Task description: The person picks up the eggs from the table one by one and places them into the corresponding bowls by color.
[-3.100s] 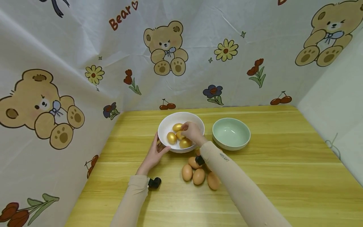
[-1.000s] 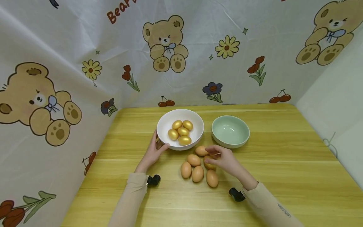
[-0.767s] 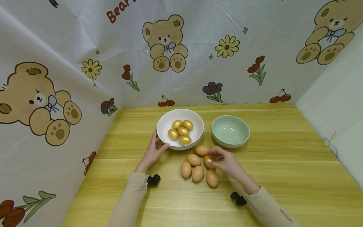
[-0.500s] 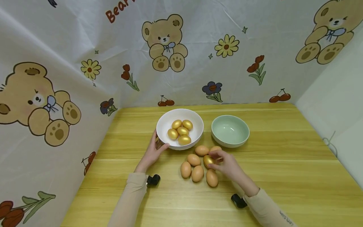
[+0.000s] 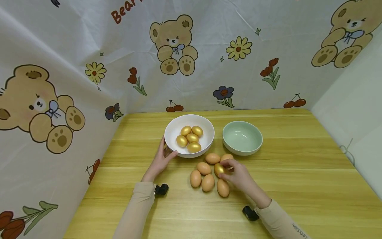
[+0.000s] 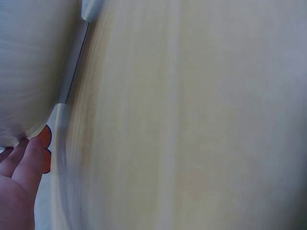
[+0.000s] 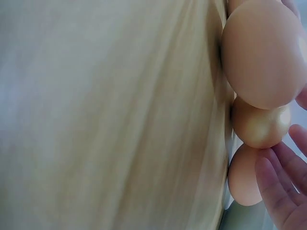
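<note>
In the head view a white bowl holds several golden eggs. My left hand rests against its left side, thumb at the near rim. The left wrist view shows the left hand's straight fingertips touching the bowl's outer wall. My right hand pinches another golden egg on the table between thumb and fingers. In the right wrist view this golden egg sits between two brown eggs, the nearer brown egg partly covering it. Several brown eggs lie around it.
A green bowl with nothing in it stands right of the white bowl, just behind the eggs. The wooden table meets a bear-print cloth at the back. A white wall rises on the right.
Earlier my right hand was in the white bowl; it has come down to the eggs on the table and its fingers have closed on the golden one. The left hand has stayed at the bowl.
</note>
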### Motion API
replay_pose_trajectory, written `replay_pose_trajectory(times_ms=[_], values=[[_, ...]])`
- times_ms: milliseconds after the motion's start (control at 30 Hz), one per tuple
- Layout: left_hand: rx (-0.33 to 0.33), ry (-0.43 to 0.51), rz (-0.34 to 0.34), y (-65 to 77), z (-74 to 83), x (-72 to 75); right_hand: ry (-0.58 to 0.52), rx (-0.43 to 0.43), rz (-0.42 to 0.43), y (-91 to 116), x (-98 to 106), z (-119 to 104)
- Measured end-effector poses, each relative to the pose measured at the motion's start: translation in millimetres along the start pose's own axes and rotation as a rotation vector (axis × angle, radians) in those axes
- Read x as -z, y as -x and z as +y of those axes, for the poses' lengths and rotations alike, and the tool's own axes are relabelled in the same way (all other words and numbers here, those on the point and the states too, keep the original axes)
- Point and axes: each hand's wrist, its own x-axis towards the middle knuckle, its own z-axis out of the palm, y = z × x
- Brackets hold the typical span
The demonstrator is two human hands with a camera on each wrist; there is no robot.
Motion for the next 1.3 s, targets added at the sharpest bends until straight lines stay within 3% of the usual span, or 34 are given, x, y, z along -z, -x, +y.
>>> replay_pose_trajectory(times_ms=[433, 1300], values=[[-0.009, 0.01, 0.0, 0.4, 2.4, -0.4, -0.016, -0.077, 0.009, 1.8, -0.2, 1.0], [-0.007, 0.007, -0.002, 1.3, 3.2, -0.3, 0.022, -0.135, -0.009, 1.1, 0.7, 3.6]])
